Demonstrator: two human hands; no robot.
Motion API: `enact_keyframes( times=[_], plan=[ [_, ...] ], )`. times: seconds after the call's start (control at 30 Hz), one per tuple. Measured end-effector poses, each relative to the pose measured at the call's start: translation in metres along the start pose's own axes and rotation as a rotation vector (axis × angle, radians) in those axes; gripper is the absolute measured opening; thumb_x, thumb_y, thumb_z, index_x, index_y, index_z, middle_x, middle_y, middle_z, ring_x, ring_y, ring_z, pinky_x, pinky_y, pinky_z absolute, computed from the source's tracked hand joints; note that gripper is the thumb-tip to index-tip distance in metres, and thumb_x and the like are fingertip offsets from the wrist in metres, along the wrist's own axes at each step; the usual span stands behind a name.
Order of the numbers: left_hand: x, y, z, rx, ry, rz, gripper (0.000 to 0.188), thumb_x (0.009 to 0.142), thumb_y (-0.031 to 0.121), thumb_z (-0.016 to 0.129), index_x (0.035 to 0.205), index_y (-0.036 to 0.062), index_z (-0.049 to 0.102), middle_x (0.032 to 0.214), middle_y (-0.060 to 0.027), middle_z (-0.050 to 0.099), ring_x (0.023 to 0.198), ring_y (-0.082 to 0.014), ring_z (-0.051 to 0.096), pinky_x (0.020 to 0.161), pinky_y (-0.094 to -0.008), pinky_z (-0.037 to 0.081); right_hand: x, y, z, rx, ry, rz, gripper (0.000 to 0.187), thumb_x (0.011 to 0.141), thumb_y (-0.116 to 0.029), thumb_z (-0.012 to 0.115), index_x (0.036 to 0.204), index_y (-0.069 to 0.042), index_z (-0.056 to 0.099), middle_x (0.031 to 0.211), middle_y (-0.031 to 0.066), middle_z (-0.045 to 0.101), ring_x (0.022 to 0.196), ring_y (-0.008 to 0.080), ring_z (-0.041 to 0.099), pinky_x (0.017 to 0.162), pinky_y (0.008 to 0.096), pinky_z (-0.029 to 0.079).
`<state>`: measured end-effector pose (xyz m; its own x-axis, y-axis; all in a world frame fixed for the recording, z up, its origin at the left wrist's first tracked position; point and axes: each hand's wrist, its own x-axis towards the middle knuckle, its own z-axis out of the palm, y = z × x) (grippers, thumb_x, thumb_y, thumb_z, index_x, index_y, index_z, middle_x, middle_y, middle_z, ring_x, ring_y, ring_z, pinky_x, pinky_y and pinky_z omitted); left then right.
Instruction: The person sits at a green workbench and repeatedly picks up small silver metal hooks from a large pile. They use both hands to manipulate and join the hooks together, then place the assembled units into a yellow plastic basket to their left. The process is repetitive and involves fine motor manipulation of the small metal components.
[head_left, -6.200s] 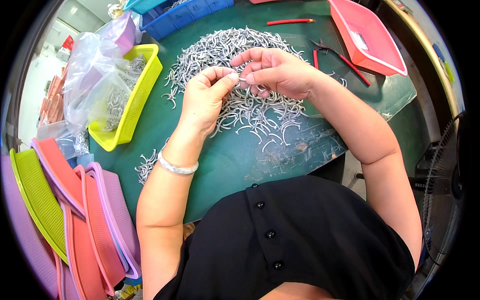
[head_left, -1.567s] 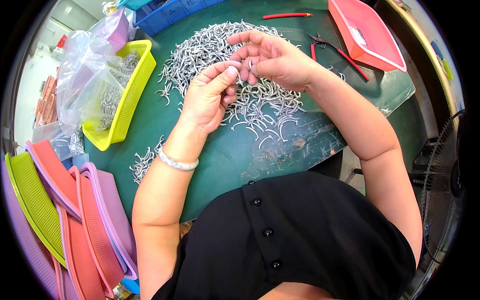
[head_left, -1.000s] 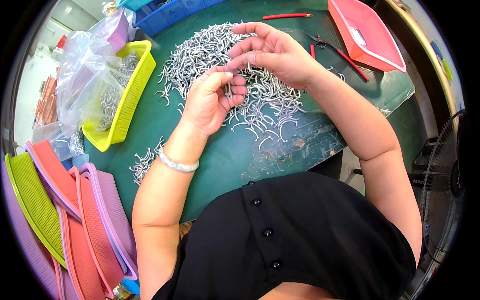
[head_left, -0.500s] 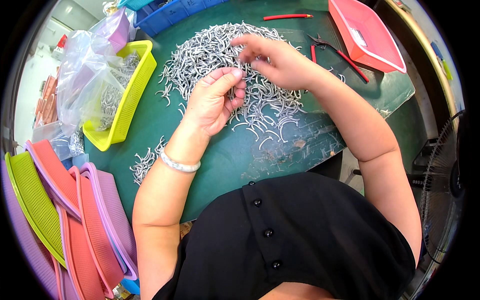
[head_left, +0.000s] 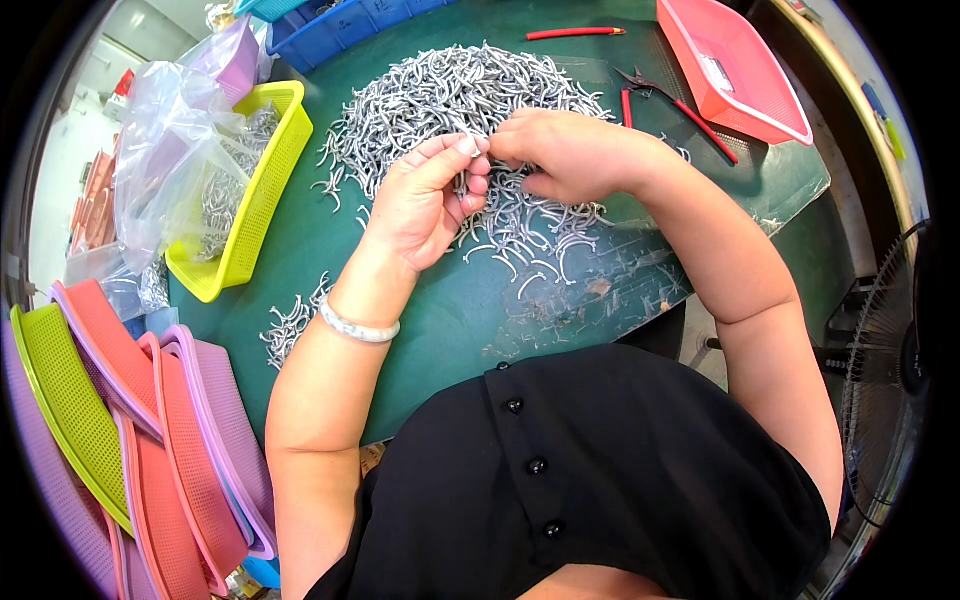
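A large heap of small curved grey metal pieces (head_left: pixel 400 120) covers the middle of the green table. Over its near part, my left hand (head_left: pixel 432 195) is closed, thumb against the curled fingers; a bit of a grey piece shows between them. My right hand (head_left: pixel 570 155) has come up beside it, its fingers bent and their tips meeting the left thumb and forefinger. Whatever the right fingertips pinch is too small to make out. Loose curved pieces (head_left: pixel 530 265) lie scattered just below the hands. A smaller pile (head_left: pixel 290 325) lies next to my left forearm.
A yellow-green basket (head_left: pixel 262 205) with grey pieces and clear plastic bags (head_left: pixel 165 150) stands at left. Stacked baskets (head_left: pixel 190 450) fill the lower left. Red-handled pliers (head_left: pixel 690 115), a red-handled tool (head_left: pixel 575 34) and a pink basket (head_left: pixel 735 75) are at far right. A fan (head_left: pixel 880 370) stands right.
My right hand has moved down from above the heap to the left fingertips, its fingers now bent inward instead of spread. The left hand has stayed almost still.
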<state>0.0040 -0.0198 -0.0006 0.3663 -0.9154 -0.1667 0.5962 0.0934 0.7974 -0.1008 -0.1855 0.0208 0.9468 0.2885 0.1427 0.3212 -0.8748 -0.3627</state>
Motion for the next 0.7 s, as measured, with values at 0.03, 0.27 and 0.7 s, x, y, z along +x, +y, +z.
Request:
enact_keyframes(
  times=[0.03, 0.27, 0.7],
  plan=[
    [0.000, 0.000, -0.001, -0.012, -0.010, 0.001, 0.011, 0.087, 0.013, 0.052, 0.091, 0.0032, 0.056, 0.077, -0.0019, 0.055, 0.065, -0.0087, 0.049, 0.054, -0.0193, 0.042, -0.001, 0.001, 0.004, 0.002, 0.025, -0.011, 0.024, 0.066, -0.002, 0.059, 0.089, -0.001, 0.051, 0.083, 0.0126, 0.055, 0.085, 0.0311, 0.053, 0.074, 0.0387, 0.043],
    [0.001, 0.002, -0.002, -0.023, -0.041, 0.029, 0.012, 0.086, 0.009, 0.048, 0.094, 0.0023, 0.053, 0.082, -0.0053, 0.055, 0.069, -0.0118, 0.051, 0.058, -0.0216, 0.043, 0.000, 0.000, 0.009, -0.033, 0.042, 0.050, 0.021, 0.067, 0.001, 0.055, 0.086, -0.001, 0.049, 0.073, 0.0111, 0.053, 0.075, 0.0314, 0.054, 0.066, 0.0378, 0.044],
    [0.000, -0.001, 0.006, 0.148, 0.191, 0.071, 0.011, 0.080, 0.008, 0.057, 0.090, 0.0030, 0.055, 0.070, -0.0035, 0.056, 0.057, -0.0103, 0.053, 0.047, -0.0209, 0.043, 0.008, 0.007, 0.006, 0.756, 0.385, 0.049, 0.040, 0.070, 0.010, 0.048, 0.109, -0.002, 0.049, 0.071, 0.0004, 0.051, 0.067, 0.0076, 0.050, 0.060, 0.0221, 0.042]
  ],
)
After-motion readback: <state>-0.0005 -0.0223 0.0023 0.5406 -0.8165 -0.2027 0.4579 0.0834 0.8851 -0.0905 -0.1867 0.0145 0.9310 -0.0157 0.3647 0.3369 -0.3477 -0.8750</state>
